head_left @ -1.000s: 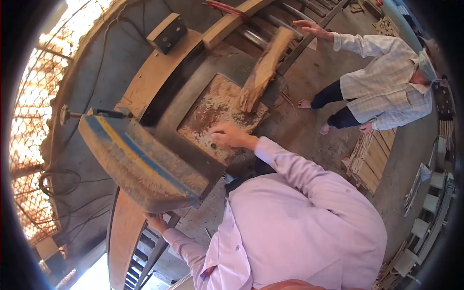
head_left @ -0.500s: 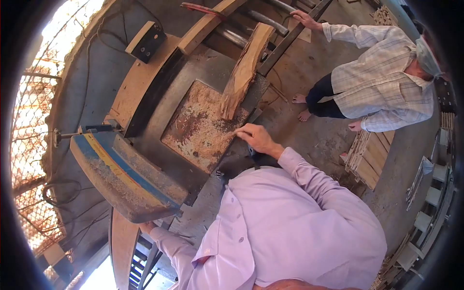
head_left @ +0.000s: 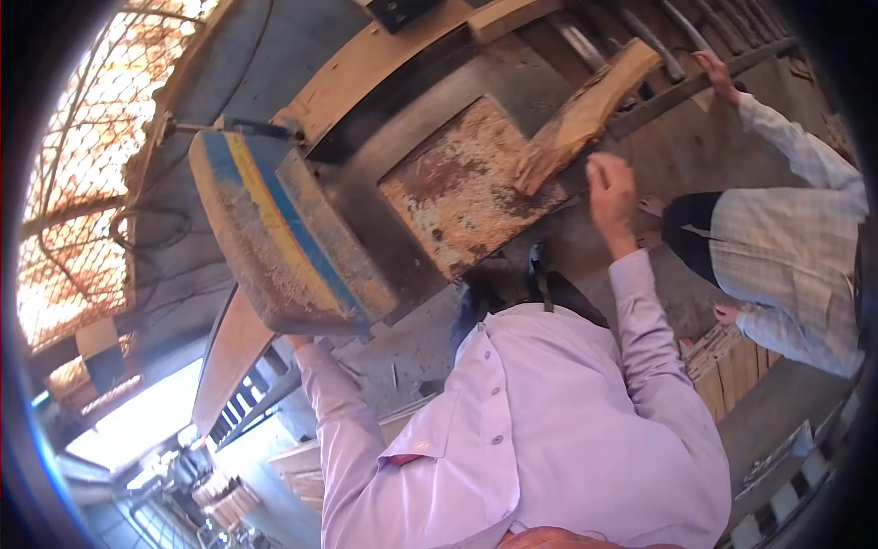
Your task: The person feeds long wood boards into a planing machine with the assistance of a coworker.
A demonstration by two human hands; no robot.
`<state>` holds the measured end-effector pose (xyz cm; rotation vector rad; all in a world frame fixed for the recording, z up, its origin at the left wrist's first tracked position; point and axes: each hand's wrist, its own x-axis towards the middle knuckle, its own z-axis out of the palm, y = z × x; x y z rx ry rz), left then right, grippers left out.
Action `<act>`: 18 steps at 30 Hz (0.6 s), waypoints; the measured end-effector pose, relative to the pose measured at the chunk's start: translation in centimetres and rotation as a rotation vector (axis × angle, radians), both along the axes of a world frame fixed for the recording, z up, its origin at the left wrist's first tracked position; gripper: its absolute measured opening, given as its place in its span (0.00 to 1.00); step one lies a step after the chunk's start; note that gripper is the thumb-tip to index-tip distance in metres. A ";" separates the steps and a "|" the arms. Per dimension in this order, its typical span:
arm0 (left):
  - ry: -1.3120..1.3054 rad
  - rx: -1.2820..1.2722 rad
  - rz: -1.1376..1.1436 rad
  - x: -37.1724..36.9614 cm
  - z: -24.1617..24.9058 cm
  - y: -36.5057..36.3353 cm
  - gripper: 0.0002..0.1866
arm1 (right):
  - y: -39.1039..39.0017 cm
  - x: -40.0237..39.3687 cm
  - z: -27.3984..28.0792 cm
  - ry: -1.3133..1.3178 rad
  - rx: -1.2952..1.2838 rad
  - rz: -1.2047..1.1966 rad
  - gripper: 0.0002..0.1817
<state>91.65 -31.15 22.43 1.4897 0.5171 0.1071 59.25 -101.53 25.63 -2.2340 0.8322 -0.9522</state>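
My right hand (head_left: pixel 612 199) is in the air over the near edge of the machine table, just beside a rough-edged wooden plank (head_left: pixel 585 119). Its fingers are loosely bent and slightly blurred, with nothing visible in them. The plank lies slantwise, one end on the sawdust-covered plate (head_left: pixel 448 183) of the metal machine table (head_left: pixel 366 206). Most of my left hand (head_left: pixel 299 340) is hidden behind the dusty blue and yellow machine housing (head_left: pixel 274 238), so its fingers do not show.
Across the machine, a person in a checked shirt (head_left: pixel 786 247) rests one hand (head_left: pixel 718 75) by the metal rollers (head_left: pixel 649 41). Stacked wood (head_left: pixel 727 366) is on the floor at right. A long board (head_left: pixel 233 357) extends below the housing. Wire mesh (head_left: pixel 101 156) stands at left.
My right hand has moved from the near edge of the sawdust plate to beside the plank. The view has shifted, showing more of the workshop at lower left.
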 end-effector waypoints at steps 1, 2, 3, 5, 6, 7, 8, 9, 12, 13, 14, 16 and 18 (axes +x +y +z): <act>0.004 -0.016 0.012 0.0 0.3 -0.4 0.21 | -1.6 1.0 -0.4 0.020 -0.079 -0.054 0.12; 0.008 -0.031 0.024 -0.2 0.4 -0.7 0.21 | -3.3 2.1 -1.1 0.028 -0.109 -0.077 0.14; 0.015 -0.038 0.029 -0.4 0.5 -0.9 0.21 | -4.9 3.3 -2.0 0.041 -0.136 -0.106 0.16; 0.024 -0.031 0.035 -1.1 1.0 -1.1 0.21 | -7.7 5.7 -4.2 0.002 -0.153 -0.124 0.24; 0.033 -0.030 0.037 -1.5 1.1 -1.2 0.21 | -8.6 6.8 -5.1 0.009 -0.164 -0.157 0.28; 0.037 -0.023 0.039 -1.9 1.2 -1.2 0.21 | -9.1 7.7 -5.7 0.015 -0.179 -0.189 0.32; 0.045 -0.017 0.036 -2.2 1.5 -1.2 0.21 | -9.0 8.2 -5.8 0.056 -0.195 -0.247 0.33; 0.053 -0.011 0.040 -2.6 1.5 -1.3 0.21 | -8.7 8.9 -5.8 0.099 -0.211 -0.302 0.33; 0.066 0.014 0.042 -3.6 1.8 -1.4 0.21 | -8.3 9.8 -5.3 0.155 -0.203 -0.362 0.36; 0.070 0.015 0.045 -4.0 1.9 -1.4 0.21 | -8.1 9.9 -4.9 0.158 -0.192 -0.365 0.36; 0.077 0.017 0.045 -4.4 1.8 -1.5 0.21 | -8.1 10.0 -4.8 0.158 -0.185 -0.368 0.36; 0.083 0.030 0.044 -5.0 2.0 -1.4 0.21 | -8.2 10.3 -4.7 0.154 -0.178 -0.375 0.36; 0.090 0.030 0.049 -5.5 1.7 -1.4 0.21 | -8.4 10.4 -5.0 0.149 -0.169 -0.365 0.37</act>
